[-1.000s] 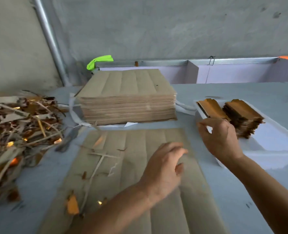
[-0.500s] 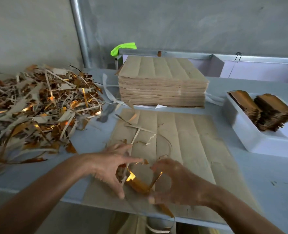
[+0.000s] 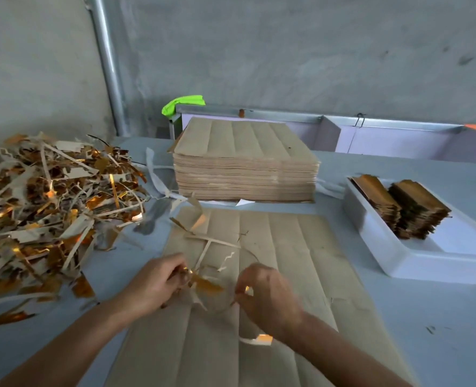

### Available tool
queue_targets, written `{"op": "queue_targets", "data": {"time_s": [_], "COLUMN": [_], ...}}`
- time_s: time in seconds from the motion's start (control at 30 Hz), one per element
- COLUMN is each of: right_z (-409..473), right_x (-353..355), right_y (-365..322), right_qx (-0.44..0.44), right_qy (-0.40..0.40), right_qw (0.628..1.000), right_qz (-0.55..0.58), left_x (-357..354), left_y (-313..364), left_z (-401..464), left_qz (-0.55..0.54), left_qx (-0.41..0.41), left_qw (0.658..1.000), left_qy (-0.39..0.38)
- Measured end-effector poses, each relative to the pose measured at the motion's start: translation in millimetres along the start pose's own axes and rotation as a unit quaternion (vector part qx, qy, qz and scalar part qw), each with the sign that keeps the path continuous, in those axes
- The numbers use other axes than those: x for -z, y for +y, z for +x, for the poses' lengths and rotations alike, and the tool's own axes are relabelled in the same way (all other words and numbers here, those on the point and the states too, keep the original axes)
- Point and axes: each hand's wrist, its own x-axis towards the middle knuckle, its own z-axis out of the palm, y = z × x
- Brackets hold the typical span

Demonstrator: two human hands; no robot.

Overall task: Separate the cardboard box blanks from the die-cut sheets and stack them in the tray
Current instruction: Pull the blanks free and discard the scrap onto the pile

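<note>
Both hands have drawn closer over the near part of the flat die-cut sheet [image 3: 287, 263] since half a second ago. Left hand [image 3: 153, 286] grips a bunch of gold-faced scrap strips [image 3: 206, 284]; right hand [image 3: 267, 297] pinches the thin strip end between thumb and fingertip. Cardboard box blanks [image 3: 404, 208] stand stacked in the white tray [image 3: 384, 247], well right of the hands. Behind lies the sheet stack [image 3: 245, 163]; left, the scrap pile [image 3: 44, 208] on the bench [image 3: 426, 317].

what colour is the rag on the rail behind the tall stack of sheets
Bright neon green rag, seen in the head view, draped over the rail's left end behind the stack of sheets.
</note>
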Motion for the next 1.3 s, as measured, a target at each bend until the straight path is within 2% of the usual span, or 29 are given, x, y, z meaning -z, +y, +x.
{"op": "queue_targets", "data": {"time_s": [0.07,0.13,0.27,0.33,0.4,0.47,0.6,0.67,0.73,0.8,0.87,0.93,1.03,1.13,1.2,1.3], "right_z": [24.2,50.1,92.7,106.2,114.6,116.8,109.1,107.1,106.2,101.2,97.7,91.3,82.7,73.7,67.6,54.0], "right_x": [11.7,18.0,7.3,0.0,-10.3,-24.7,-49.0,-50.5,-46.5,-39.1,-34.8,-30.6,-31.0,-32.5,-30.1,-23.8], "right_y": [0.8,0.4,0.8,0.2,-2.5,-11.0,-36.5,-39.7,-35.9,-36.6,-42.1,-54.7,-68.3,-73.3,-71.8,-68.0], "right_qx": [-0.020,-0.043,-0.075,-0.100,-0.123,-0.107,0.037,0.027,-0.052,-0.158,-0.171,-0.112,0.012,0.091,0.090,0.120], "right_qy": [0.052,0.068,-0.008,-0.051,-0.100,-0.136,-0.101,-0.080,-0.057,-0.046,-0.042,-0.031,-0.035,-0.041,-0.038,-0.023], "right_qw": [0.998,0.996,0.997,0.994,0.987,0.985,0.989,0.995,0.994,0.949,0.931,0.958,0.997,0.980,0.972,0.980], "right_qz": [0.022,0.043,0.024,0.009,0.010,-0.008,-0.105,-0.062,0.079,0.269,0.319,0.262,0.066,-0.171,-0.212,-0.160], "left_x": [1.1,0.7,-1.8,-3.8,-4.5,-4.6,-9.1,-10.0,-9.7,-8.3,-7.7,-4.9,7.6,15.6,13.7,9.2], "left_y": [1.2,1.2,-1.3,-2.4,-2.2,1.2,19.4,27.9,30.2,32.7,38.2,44.7,49.2,47.9,42.8,35.3], "left_z": [7.9,17.9,31.8,35.3,37.6,39.0,38.3,39.1,40.6,42.3,44.6,47.1,53.4,57.2,59.4,61.9], "left_qz": [-0.080,-0.127,-0.120,-0.154,-0.185,-0.233,-0.350,-0.400,-0.434,-0.461,-0.465,-0.481,-0.515,-0.529,-0.510,-0.464], "left_qx": [0.088,0.165,0.254,0.291,0.319,0.332,0.332,0.334,0.349,0.365,0.385,0.407,0.418,0.409,0.409,0.405], "left_qw": [0.992,0.975,0.948,0.929,0.915,0.903,0.874,0.851,0.828,0.806,0.796,0.775,0.747,0.743,0.756,0.787], "left_qy": [0.038,0.075,0.152,0.169,0.163,0.139,0.059,0.061,0.066,0.065,0.050,0.055,0.051,0.029,0.034,0.049]}}
